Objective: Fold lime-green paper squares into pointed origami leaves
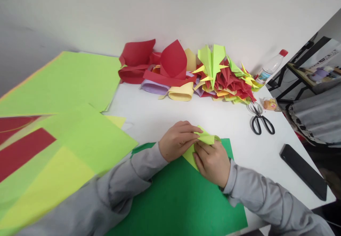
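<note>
Both my hands are closed on a small piece of lime-green folded paper (205,137) over a dark green sheet (181,200) at the table's near edge. My left hand (177,140) pinches the paper's left side with thumb and fingers. My right hand (213,162) presses and grips it from below right. Part of the paper is hidden under my fingers. Both arms wear grey sleeves.
Large lime-green, yellow and red sheets (61,122) are stacked at the left. A heap of folded paper planes and curled paper (191,74) lies against the wall. Black scissors (259,120), a wrapped snack (270,104), a plastic bottle (271,67) and a black phone (303,172) lie at the right.
</note>
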The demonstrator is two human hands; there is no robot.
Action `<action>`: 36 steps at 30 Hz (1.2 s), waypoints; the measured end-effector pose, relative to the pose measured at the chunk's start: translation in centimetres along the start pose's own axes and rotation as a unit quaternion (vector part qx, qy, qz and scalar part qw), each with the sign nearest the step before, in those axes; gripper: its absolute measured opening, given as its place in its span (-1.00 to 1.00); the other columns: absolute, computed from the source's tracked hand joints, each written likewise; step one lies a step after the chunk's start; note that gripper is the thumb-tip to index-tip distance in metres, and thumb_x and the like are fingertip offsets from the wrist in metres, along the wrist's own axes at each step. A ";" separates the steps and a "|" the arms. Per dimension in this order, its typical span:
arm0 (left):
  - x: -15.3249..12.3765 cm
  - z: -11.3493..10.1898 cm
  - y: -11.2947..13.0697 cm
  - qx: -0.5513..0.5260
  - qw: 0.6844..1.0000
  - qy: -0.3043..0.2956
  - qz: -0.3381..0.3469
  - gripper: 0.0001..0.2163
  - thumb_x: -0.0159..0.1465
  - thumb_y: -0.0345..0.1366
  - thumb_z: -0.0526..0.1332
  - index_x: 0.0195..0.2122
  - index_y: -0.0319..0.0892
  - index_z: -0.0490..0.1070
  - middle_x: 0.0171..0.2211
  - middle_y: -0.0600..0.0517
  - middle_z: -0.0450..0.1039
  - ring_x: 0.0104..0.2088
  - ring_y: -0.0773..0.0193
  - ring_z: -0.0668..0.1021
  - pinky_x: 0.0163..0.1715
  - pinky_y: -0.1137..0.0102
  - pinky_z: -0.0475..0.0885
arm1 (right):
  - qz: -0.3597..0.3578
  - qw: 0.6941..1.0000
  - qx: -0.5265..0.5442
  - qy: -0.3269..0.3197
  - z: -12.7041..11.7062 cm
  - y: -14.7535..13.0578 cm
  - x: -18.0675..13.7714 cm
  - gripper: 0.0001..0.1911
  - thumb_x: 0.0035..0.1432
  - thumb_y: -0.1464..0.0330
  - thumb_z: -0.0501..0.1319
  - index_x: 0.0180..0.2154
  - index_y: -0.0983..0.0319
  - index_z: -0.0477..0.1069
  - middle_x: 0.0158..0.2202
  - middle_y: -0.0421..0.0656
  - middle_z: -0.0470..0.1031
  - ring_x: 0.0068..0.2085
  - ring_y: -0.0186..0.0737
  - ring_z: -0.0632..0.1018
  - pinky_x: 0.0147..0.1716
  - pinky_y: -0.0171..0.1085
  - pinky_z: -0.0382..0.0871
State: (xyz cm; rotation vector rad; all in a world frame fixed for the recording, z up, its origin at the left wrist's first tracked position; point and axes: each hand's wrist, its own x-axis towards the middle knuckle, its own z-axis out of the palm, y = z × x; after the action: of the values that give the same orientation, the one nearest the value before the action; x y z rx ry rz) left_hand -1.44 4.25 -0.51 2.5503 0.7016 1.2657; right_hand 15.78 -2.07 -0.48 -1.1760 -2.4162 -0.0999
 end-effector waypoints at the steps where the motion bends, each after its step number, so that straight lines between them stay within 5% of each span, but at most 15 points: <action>1: 0.0 0.0 0.0 0.003 1.000 -0.001 -0.002 -0.82 0.31 -0.41 0.09 -0.38 -0.16 0.46 -0.25 -0.04 0.59 -0.36 0.29 0.51 -0.30 0.32 0.45 | -0.001 1.000 0.000 0.001 0.0 0.0 0.0 -0.74 0.25 0.38 0.08 -0.14 0.33 0.47 -0.25 0.02 0.55 -0.22 -0.07 0.47 -0.22 -0.07 0.36; 21: 0.1 0.1 0.6 0.083 0.995 0.004 0.057 -0.80 0.28 -0.50 0.03 -0.26 -0.18 0.42 -0.24 -0.05 0.58 -0.38 0.28 0.49 -0.38 0.33 0.37 | -0.012 1.000 -0.005 0.010 0.3 0.1 -0.1 -0.75 0.24 0.39 0.08 -0.17 0.34 0.49 -0.20 -0.01 0.55 -0.25 -0.08 0.44 -0.29 -0.09 0.33; 27: 0.3 0.2 0.7 0.147 0.984 0.005 0.105 -0.84 0.25 -0.53 0.06 -0.27 -0.22 0.40 -0.25 -0.06 0.59 -0.41 0.27 0.49 -0.44 0.33 0.30 | -0.001 1.000 -0.010 -0.013 0.0 -0.1 0.0 -0.74 0.24 0.38 0.06 -0.21 0.35 0.49 -0.38 0.00 0.51 -0.27 -0.06 0.45 -0.29 -0.09 0.33; 36: 0.5 0.1 0.7 0.148 0.982 0.012 0.120 -0.82 0.27 -0.54 0.02 -0.27 -0.23 0.38 -0.27 -0.06 0.59 -0.41 0.27 0.48 -0.45 0.34 0.29 | -0.001 1.000 -0.007 -0.018 -0.1 0.0 0.2 -0.75 0.25 0.38 0.05 -0.18 0.35 0.46 -0.37 0.01 0.51 -0.20 -0.03 0.46 -0.24 -0.07 0.34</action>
State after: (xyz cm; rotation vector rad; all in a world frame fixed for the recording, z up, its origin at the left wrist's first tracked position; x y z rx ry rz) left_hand -0.86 3.87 0.05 2.9396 0.6448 1.3556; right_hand 15.71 -1.98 -0.31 -1.1916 -2.4516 -0.0959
